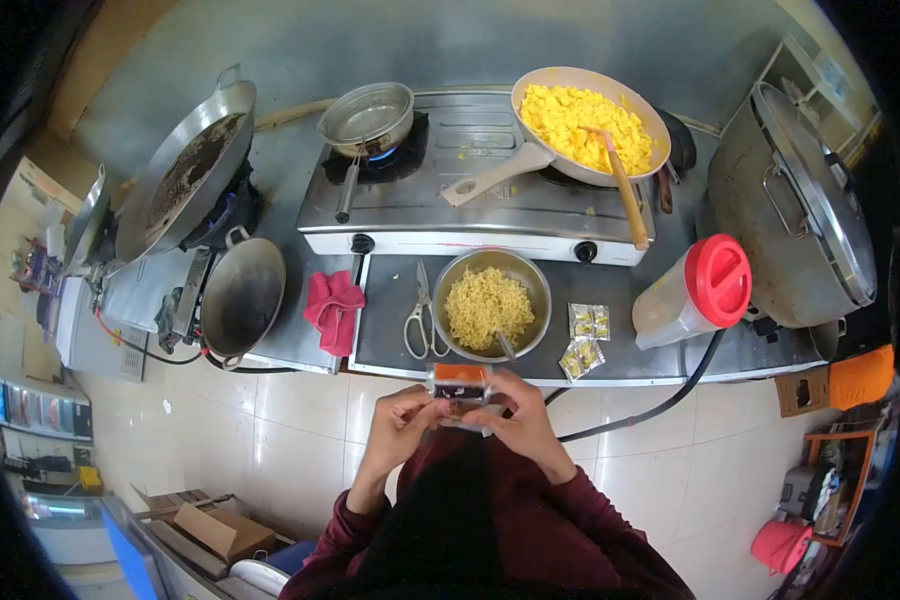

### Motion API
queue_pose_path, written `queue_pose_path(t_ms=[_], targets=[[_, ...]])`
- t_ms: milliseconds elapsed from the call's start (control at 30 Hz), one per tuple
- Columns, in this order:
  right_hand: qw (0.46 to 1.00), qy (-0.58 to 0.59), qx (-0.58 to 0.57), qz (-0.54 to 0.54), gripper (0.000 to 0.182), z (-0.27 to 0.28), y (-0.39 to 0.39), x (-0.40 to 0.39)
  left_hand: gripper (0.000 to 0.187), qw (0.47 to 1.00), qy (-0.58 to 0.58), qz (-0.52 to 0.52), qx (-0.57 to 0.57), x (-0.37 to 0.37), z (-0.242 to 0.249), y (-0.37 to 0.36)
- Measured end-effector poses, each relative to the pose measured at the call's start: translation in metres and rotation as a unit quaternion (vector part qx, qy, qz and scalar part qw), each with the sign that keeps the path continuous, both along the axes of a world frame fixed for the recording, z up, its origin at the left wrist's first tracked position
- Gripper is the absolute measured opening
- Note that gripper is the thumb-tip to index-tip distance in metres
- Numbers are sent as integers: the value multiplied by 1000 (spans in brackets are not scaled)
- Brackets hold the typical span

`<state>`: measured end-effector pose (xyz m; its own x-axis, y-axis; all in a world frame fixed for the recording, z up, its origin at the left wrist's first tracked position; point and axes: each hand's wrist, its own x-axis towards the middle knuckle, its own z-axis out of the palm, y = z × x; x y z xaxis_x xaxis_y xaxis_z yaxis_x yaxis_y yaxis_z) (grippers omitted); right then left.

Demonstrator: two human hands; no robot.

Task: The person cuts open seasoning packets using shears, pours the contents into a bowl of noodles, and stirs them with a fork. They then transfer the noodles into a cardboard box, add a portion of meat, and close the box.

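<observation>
Between my two hands, in front of the counter edge, is a set of small seasoning sachets [460, 385] with orange and dark sections. My left hand [402, 424] pinches its left side, and my right hand [520, 420] grips the right side. Just beyond them stands a metal bowl [540, 300] of cooked noodles [488, 303], with a utensil handle [506, 346] leaning out toward me. Scissors [416, 325] lie left of the bowl. To its right are silvery sachets with yellow print [583, 357], lying flat on the counter.
A two-burner stove [480, 215] carries a small saucepan [367, 118] over a lit flame and a pan [503, 178] of scrambled egg with a wooden spatula [625, 195]. A red-lidded jug [692, 290], large pot [770, 220], pink cloth [332, 310] and woks [242, 295] stand around.
</observation>
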<state>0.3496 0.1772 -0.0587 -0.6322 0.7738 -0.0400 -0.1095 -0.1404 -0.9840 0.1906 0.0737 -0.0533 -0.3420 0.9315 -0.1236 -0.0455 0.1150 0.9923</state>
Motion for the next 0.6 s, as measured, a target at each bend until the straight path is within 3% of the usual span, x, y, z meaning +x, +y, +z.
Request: queue_pose_path(t_ms=[67, 100, 167, 300, 367, 400, 500, 567, 600], targets=[[993, 98, -69, -6, 20, 6, 3, -1, 12, 997, 71, -20, -25, -1, 15, -5], [997, 76, -10, -1, 19, 3, 4, 1, 12, 993, 107, -29, -36, -2, 20, -6], [993, 32, 110, 5, 18, -1, 6, -1, 16, 999, 15, 13, -49, -2, 18, -8], [967, 57, 200, -144, 18, -8, -6, -22, 25, 959, -279, 35, 41, -12, 12, -5], [958, 69, 213, -179, 20, -11, -18, -35, 29, 974, -210, 38, 72, -16, 8, -1], [968, 122, 138, -173, 27, -10, -26, -46, 29, 979, -176, 60, 81, -14, 7, 1], [978, 1, 135, -161, 27, 15, -38, -70, 30, 987, -86, 87, 100, -35, 3, -3], [984, -3, 125, -125, 28, 10, -42, -85, 32, 987, -15, 72, 145, -50, 7, -8], [987, -4, 117, -114, 27, 12, -44, -91, 34, 987, -50, 71, 139, -60, 9, -14]])
